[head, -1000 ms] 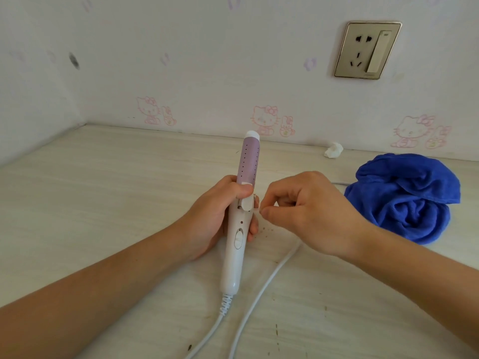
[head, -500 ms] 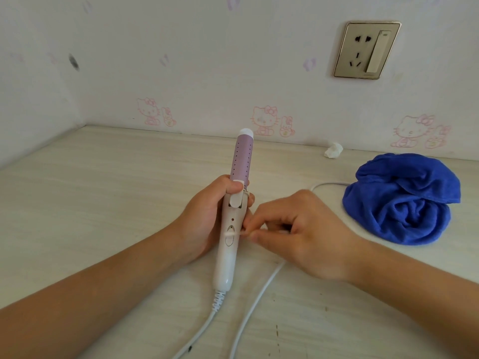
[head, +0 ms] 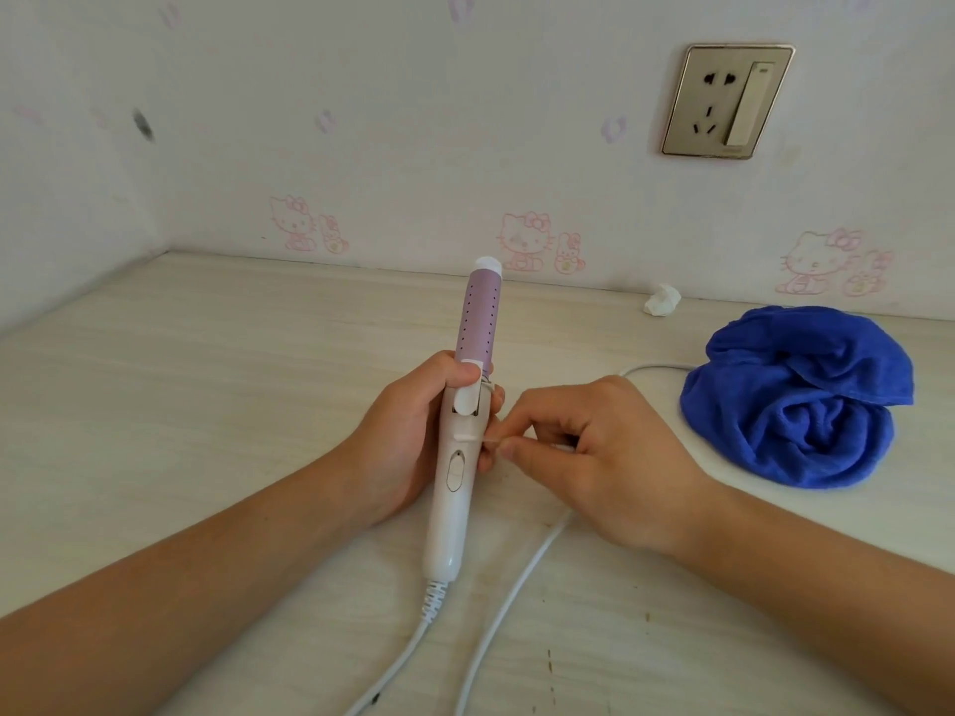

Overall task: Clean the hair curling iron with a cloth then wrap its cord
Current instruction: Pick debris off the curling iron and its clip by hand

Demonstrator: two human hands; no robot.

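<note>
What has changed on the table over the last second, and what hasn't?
The right hand dropped from beside the clamp lever to lower on the white handle, its fingers pinching a small white piece there. The curling iron tilted a little in the left hand, which kept its grip. The blue cloth, the cord and the white wad stayed put.

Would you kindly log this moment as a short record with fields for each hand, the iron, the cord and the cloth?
left hand: gripping the curling iron upright by its white handle
right hand: pinching the cord against the handle's side
cord: trails across the table, unwrapped
blue cloth: bunched on the table at right, untouched
wall socket: nothing plugged in
</note>
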